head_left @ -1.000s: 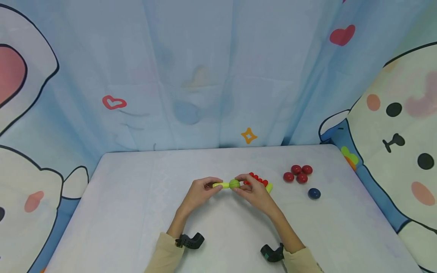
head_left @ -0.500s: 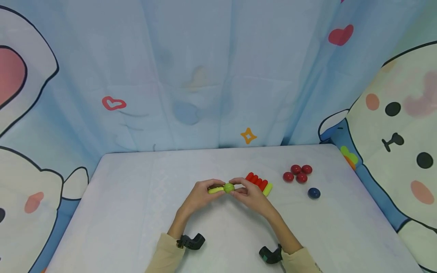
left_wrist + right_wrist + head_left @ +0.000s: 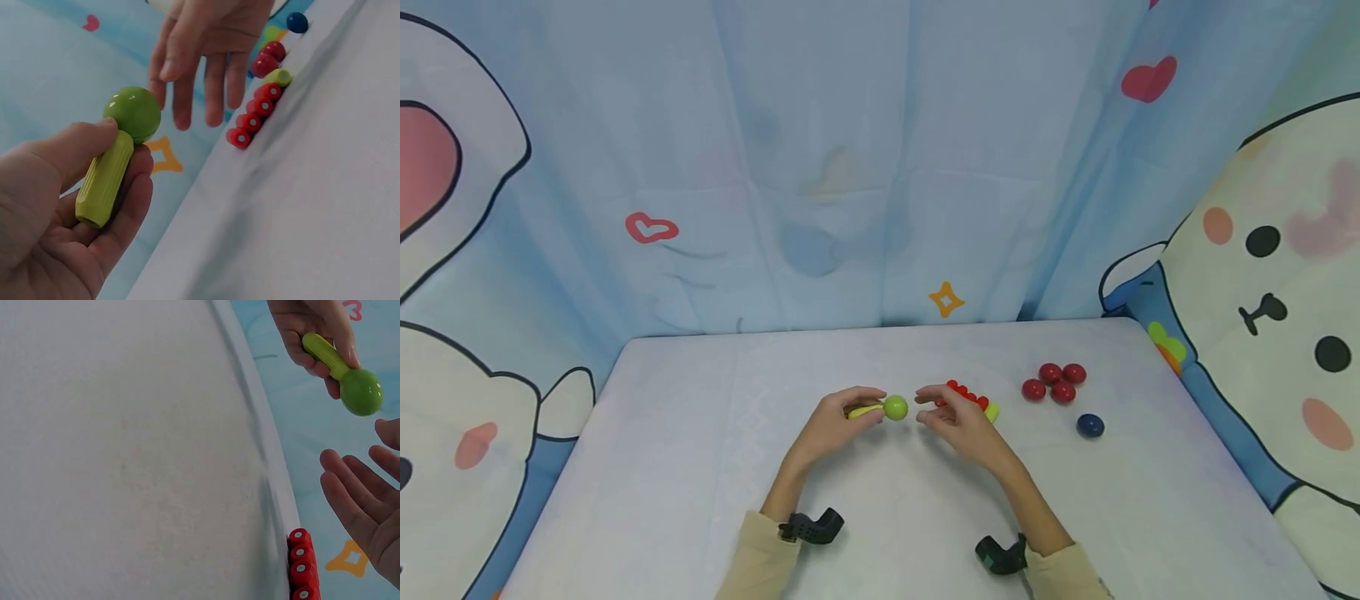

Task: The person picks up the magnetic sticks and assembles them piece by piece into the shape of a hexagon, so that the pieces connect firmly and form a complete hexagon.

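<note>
My left hand (image 3: 831,425) pinches a yellow-green ridged rod (image 3: 103,181) between thumb and fingers, above the table. A shiny green ball (image 3: 132,114) sits on the rod's end and points toward the right hand. My right hand (image 3: 961,427) is a short way to the right of the ball, its fingers apart and holding nothing. Just beyond it on the table lies a row of red rods (image 3: 253,119) with pale round spots in their ends, partly hidden by that hand in the head view. At the row's right end is another yellow-green rod (image 3: 992,412).
Several dark red balls (image 3: 1063,392) lie grouped at the back right of the white table (image 3: 700,467). A dark blue ball (image 3: 1090,425) is a little nearer. Behind the table's far edge hangs a light blue printed curtain (image 3: 820,167). Each wrist carries a black camera.
Both hands first drew left, the green ball held between them. The right hand has since let go of the ball and moved back right; the ball stays on the rod in the left hand.
</note>
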The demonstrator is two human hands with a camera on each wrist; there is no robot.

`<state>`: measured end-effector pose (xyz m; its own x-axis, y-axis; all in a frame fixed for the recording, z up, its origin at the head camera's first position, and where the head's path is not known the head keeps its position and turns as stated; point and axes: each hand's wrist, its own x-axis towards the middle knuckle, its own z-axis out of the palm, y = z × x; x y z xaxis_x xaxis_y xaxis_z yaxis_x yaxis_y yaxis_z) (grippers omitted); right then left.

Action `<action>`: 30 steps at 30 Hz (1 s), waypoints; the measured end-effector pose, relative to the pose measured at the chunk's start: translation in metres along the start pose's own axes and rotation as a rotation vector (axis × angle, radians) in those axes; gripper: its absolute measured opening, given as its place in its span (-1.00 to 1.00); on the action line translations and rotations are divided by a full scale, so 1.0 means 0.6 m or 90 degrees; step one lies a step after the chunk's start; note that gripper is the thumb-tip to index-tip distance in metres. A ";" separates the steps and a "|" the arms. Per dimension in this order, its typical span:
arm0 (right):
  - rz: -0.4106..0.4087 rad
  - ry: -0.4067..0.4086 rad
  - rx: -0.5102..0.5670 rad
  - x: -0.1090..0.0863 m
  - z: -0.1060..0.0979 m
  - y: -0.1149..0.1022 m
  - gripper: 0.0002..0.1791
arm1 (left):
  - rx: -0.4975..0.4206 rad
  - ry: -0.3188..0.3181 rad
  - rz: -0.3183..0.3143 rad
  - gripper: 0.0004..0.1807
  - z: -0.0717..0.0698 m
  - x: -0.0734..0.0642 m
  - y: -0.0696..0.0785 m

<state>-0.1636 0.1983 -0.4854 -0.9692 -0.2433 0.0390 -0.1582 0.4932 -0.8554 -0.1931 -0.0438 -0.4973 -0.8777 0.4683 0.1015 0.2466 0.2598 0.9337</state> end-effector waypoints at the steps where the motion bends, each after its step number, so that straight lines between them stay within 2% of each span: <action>1: 0.004 0.004 -0.002 0.000 -0.003 0.000 -0.54 | -0.023 -0.007 -0.003 -0.57 -0.003 -0.001 0.001; 5: 0.015 0.003 0.006 0.001 -0.012 0.002 -0.54 | -0.066 -0.024 -0.017 -0.52 -0.011 -0.002 0.001; 13: 0.007 -0.020 0.030 0.002 -0.016 0.007 -0.57 | -0.053 -0.026 -0.032 -0.59 -0.011 -0.004 0.003; 21: 0.005 0.002 0.008 0.001 -0.035 0.014 -0.58 | -0.073 -0.049 -0.011 -0.55 -0.024 -0.014 0.043; 24: 0.023 0.022 0.008 0.000 -0.050 0.021 -0.57 | -0.080 -0.061 -0.005 -0.56 -0.028 -0.015 0.047; 26: 0.035 0.039 0.000 -0.001 -0.061 0.026 -0.55 | -0.083 -0.070 -0.005 -0.57 -0.030 -0.016 0.047; 30: 0.045 0.062 -0.020 -0.007 -0.083 0.022 -0.55 | -0.074 -0.081 -0.011 -0.55 -0.028 -0.009 0.018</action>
<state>-0.1709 0.2477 -0.4712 -0.9916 -0.1259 0.0299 -0.0930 0.5330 -0.8410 -0.1926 -0.0575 -0.4823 -0.8207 0.5694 0.0472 0.1760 0.1733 0.9690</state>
